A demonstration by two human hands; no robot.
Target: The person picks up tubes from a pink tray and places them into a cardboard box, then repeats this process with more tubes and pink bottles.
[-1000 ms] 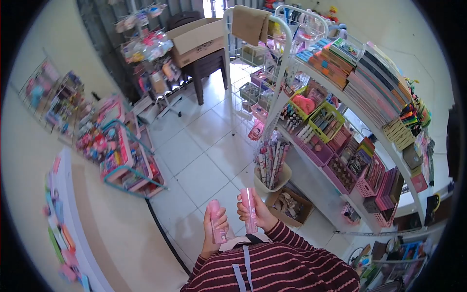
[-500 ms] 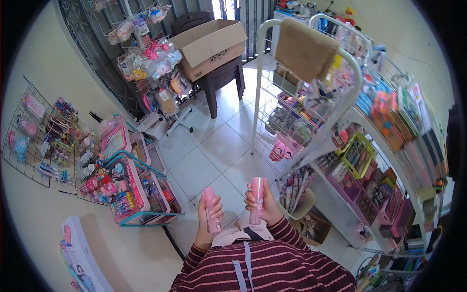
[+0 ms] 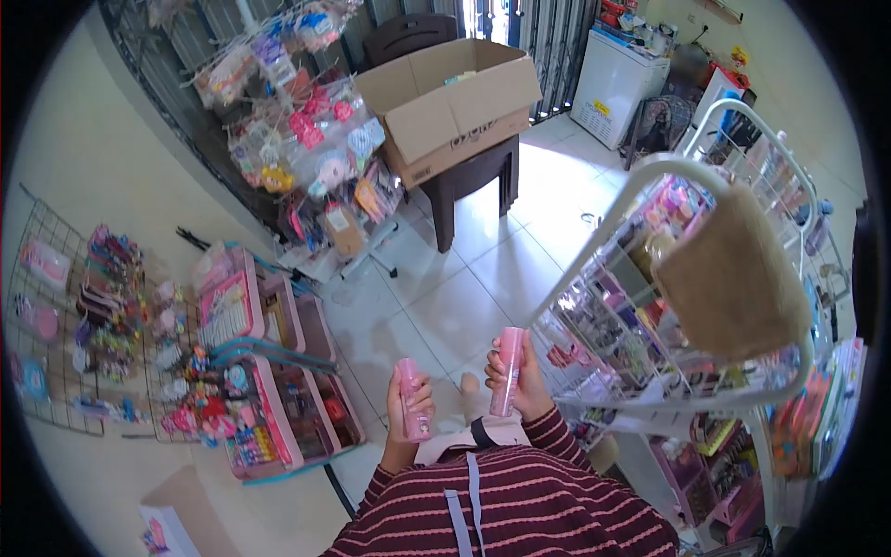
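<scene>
In my left hand (image 3: 419,408) is a slim pink cylinder (image 3: 407,379) with a small printed picture near its lower end. My fingers wrap round its middle. My right hand (image 3: 531,382) grips a second pink cylinder (image 3: 510,357) of like shape, tilted slightly, its top sticking out above my fingers. Whether these are bottles or tubes I cannot make out. Both are held apart in front of my waist, above a pale bag (image 3: 464,439) and the tiled floor.
Ahead, an open cardboard box (image 3: 455,121) rests on stacked dark chairs (image 3: 452,200). Hanging goods fill a rack (image 3: 316,139) at the left, near a pink tiered cart (image 3: 278,418). At right, a brown cloth (image 3: 738,278) drapes a white frame. A person (image 3: 666,111) is beside a white freezer (image 3: 617,88).
My view has shifted forward and turned right, bringing the box and white frame closer and the freezer into sight. Both hands still hold the pink cylinders; the right one tilts more.
</scene>
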